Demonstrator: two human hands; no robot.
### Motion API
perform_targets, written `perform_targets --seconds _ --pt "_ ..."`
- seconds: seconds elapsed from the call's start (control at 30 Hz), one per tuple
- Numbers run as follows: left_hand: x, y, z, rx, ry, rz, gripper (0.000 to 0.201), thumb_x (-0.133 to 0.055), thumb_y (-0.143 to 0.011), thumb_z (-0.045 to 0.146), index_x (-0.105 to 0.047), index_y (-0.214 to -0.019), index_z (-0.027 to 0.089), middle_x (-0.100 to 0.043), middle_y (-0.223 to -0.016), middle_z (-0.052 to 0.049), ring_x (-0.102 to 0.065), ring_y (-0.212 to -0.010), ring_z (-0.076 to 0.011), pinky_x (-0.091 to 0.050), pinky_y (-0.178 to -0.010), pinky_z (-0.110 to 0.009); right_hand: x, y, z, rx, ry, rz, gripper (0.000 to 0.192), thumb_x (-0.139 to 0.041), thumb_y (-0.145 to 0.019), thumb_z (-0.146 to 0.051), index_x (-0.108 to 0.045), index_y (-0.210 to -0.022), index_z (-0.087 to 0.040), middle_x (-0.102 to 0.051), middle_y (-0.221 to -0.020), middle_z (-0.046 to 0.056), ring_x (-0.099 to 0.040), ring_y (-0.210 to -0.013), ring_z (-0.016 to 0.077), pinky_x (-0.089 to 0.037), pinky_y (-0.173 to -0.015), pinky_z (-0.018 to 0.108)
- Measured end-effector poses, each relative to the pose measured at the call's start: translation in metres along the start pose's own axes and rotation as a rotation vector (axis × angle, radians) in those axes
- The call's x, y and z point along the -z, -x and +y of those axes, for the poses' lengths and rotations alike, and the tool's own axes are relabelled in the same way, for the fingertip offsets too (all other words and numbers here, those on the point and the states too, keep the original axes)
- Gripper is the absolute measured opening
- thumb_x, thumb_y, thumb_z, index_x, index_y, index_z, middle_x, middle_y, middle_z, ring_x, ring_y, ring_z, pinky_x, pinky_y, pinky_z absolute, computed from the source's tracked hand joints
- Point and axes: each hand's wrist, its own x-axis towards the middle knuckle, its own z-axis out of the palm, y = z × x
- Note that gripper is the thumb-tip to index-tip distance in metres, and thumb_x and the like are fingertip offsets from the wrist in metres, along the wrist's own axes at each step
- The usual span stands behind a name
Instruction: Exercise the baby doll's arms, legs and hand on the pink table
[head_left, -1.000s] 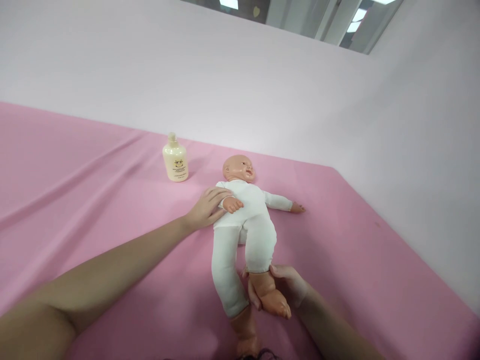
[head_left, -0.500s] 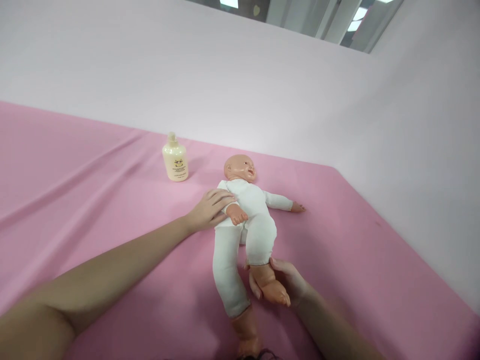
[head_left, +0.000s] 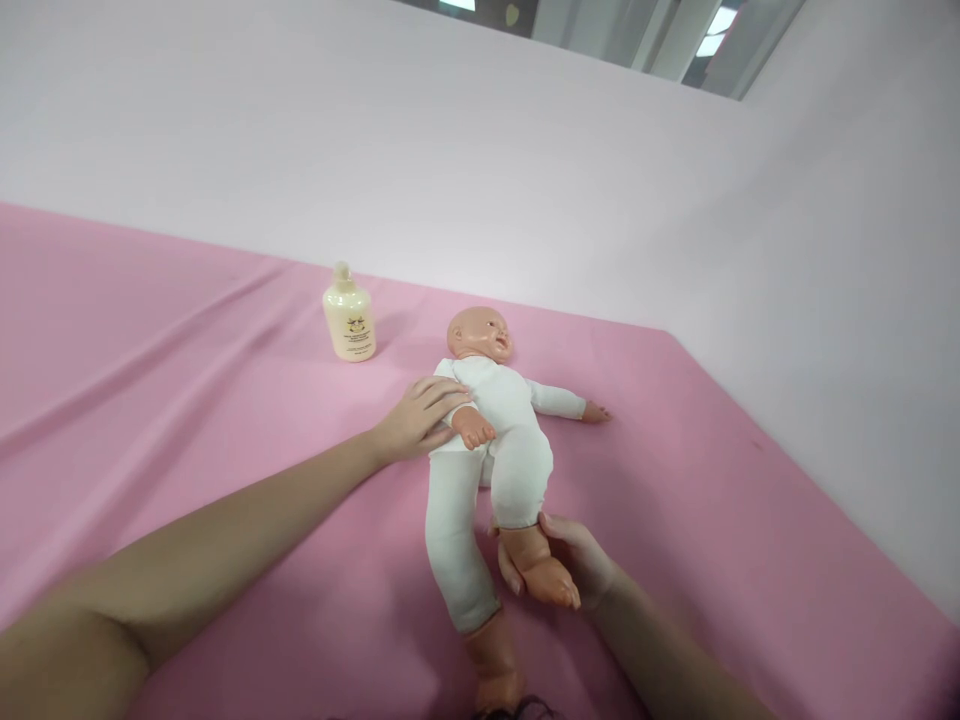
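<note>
At the bottom centre of the frame, your right hand (head_left: 564, 565) cups the bare foot (head_left: 541, 577) of the doll (head_left: 491, 440), fingers and thumb curled around it from beneath, so it grips that foot. The doll's other foot (head_left: 495, 672) lies just left of it at the lower edge, partly cut off. The doll lies on its back in the middle of the frame on the pink sheet (head_left: 187, 400), dressed in white, head toward the far wall. Your left hand (head_left: 416, 418) comes in from the lower left and rests flat against the doll's side, fingers spread and loose, holding nothing, beside the doll's small hand. Farther back, upper left of the doll's head, 1 cream bottle (head_left: 348, 320) stands upright on the sheet, apart from the doll. Behind it rises the pale wall (head_left: 450, 150).
</note>
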Motion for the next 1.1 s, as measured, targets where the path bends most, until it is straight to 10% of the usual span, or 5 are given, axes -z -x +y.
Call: perform_targets --seconds 1.1 --pt "-0.0036 0.0019 -0.0042 0.041 0.045 -0.034 0.045 -0.052 -0.087 0.027 -0.046 -0.131 0.023 -0.058 -0.129 -0.011 -0.048 -0.123 -0.0272 -0.035 -0.104 -0.047 0.0057 -0.002 0.0065 -0.057 -0.022 0.009 0.059 -0.057 -0.076 -0.057 -0.062 -0.104 -0.005 -0.068 -0.071 0.01 -0.062 -0.066 0.0188 -0.042 -0.067 0.03"
